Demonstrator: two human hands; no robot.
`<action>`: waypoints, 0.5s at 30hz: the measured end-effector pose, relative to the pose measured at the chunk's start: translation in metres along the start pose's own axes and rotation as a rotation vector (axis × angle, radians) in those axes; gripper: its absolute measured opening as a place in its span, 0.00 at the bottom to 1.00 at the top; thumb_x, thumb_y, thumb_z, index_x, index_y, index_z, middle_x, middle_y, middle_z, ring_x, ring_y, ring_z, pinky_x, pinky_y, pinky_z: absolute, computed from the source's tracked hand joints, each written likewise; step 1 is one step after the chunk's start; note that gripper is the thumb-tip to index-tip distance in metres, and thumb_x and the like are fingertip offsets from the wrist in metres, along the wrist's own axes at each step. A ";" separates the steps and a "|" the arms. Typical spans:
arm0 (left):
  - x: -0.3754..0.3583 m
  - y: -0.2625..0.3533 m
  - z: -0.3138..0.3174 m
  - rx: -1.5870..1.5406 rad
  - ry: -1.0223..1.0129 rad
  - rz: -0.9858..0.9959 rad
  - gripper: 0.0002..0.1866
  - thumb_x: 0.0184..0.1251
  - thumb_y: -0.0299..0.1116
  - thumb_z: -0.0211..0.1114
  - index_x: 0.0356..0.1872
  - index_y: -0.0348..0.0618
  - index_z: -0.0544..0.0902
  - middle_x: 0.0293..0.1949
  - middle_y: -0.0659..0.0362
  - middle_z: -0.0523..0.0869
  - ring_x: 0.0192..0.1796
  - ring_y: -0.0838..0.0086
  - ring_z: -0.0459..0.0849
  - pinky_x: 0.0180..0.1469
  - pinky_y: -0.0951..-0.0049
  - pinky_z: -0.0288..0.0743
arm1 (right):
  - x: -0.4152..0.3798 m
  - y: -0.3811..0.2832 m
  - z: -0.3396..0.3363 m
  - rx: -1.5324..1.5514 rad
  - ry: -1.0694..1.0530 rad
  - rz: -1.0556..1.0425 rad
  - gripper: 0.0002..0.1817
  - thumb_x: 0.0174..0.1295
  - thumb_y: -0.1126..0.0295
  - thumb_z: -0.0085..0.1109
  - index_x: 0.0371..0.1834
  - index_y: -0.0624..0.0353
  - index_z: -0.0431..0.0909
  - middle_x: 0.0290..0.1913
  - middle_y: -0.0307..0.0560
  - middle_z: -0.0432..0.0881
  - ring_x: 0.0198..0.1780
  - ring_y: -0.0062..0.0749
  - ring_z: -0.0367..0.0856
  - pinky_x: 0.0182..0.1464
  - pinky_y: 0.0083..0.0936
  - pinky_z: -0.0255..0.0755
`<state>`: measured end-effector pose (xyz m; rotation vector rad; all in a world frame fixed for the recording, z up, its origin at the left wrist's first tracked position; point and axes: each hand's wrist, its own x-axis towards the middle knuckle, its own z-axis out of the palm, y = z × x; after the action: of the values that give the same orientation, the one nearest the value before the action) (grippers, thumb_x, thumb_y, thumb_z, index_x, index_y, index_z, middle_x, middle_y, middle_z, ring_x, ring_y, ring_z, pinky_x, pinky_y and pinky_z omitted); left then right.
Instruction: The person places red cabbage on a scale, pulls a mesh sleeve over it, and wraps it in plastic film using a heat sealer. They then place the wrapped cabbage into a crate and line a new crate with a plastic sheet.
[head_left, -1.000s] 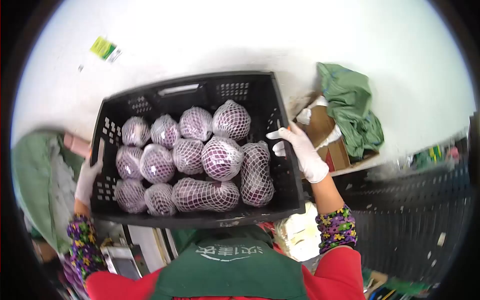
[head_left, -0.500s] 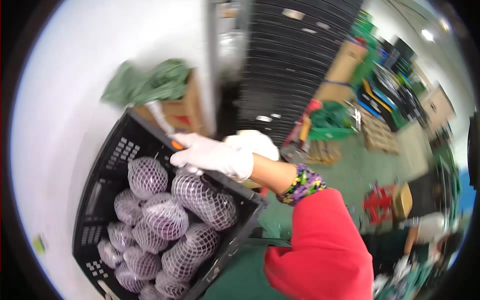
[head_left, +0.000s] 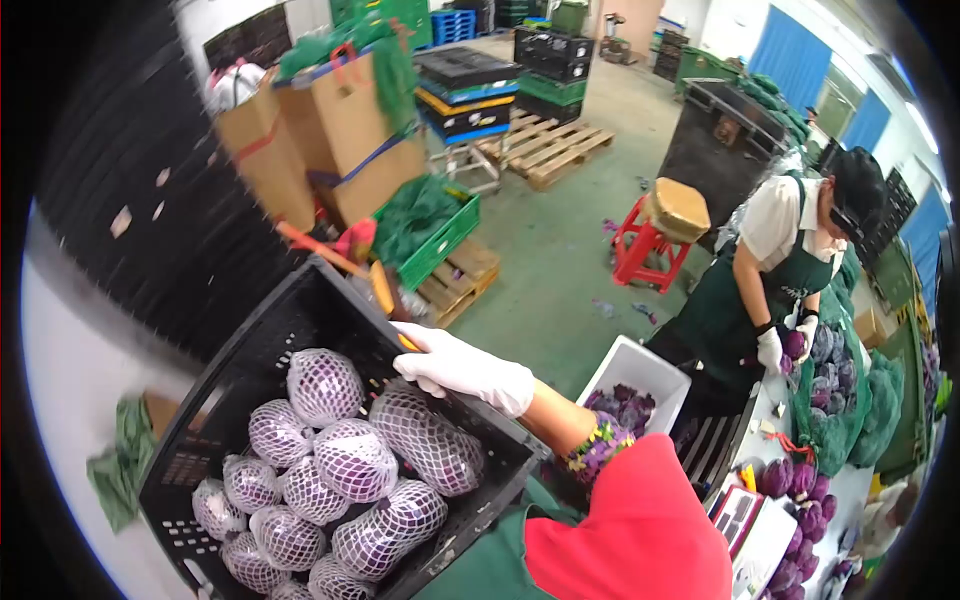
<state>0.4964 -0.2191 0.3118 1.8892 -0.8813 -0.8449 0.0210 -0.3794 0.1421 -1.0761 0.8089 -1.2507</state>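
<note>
A black plastic crate (head_left: pixel 350 290) is tilted in front of me. In it lie several purple cabbages (head_left: pixel 355 460), wrapped in clear film and white foam netting. My right hand (head_left: pixel 465 372), in a white glove, grips the crate's right rim with its fingers curled over the edge. A small orange piece (head_left: pixel 408 342) shows on the rim by the fingertips. At the crate's lower left edge there is a sliver of white (head_left: pixel 197 575), possibly my left glove. The rest of my left hand is hidden.
A dark slatted stack (head_left: pixel 130 180) stands left, beside cardboard boxes (head_left: pixel 350 130) and a green crate (head_left: pixel 440 240). Ahead is a red stool (head_left: pixel 645 250). A co-worker (head_left: pixel 790 250) handles cabbages at a table (head_left: pixel 765 410) on the right, near a white bin (head_left: pixel 640 365).
My view has swung right, away from the white wall, bringing the co-worker, table and white bin into sight. The crate has turned along with me, my right hand still on its rim.
</note>
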 end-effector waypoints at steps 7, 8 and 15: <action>0.132 0.097 0.251 -0.170 -0.421 0.343 0.12 0.74 0.39 0.56 0.42 0.43 0.82 0.29 0.69 0.75 0.34 0.84 0.74 0.40 0.81 0.69 | -0.029 -0.088 -0.166 -0.067 0.525 0.072 0.30 0.64 0.68 0.54 0.71 0.57 0.62 0.27 0.33 0.69 0.22 0.15 0.64 0.23 0.17 0.60; 0.150 0.102 0.278 -0.075 -0.447 0.334 0.10 0.72 0.39 0.57 0.37 0.44 0.81 0.26 0.70 0.74 0.31 0.85 0.71 0.37 0.81 0.65 | -0.046 -0.092 -0.180 -0.032 0.583 0.088 0.30 0.65 0.68 0.54 0.71 0.56 0.62 0.28 0.33 0.69 0.23 0.14 0.64 0.23 0.16 0.60; 0.273 0.174 0.526 0.172 -0.859 0.218 0.08 0.66 0.36 0.64 0.36 0.43 0.82 0.21 0.68 0.78 0.21 0.85 0.73 0.23 0.82 0.66 | -0.089 -0.122 -0.265 0.097 0.954 0.127 0.21 0.66 0.72 0.52 0.62 0.54 0.67 0.28 0.32 0.69 0.20 0.12 0.62 0.21 0.13 0.57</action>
<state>0.1656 -0.7288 0.2004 1.4983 -1.6784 -1.5106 -0.2807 -0.3395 0.1651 -0.2852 1.4736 -1.6749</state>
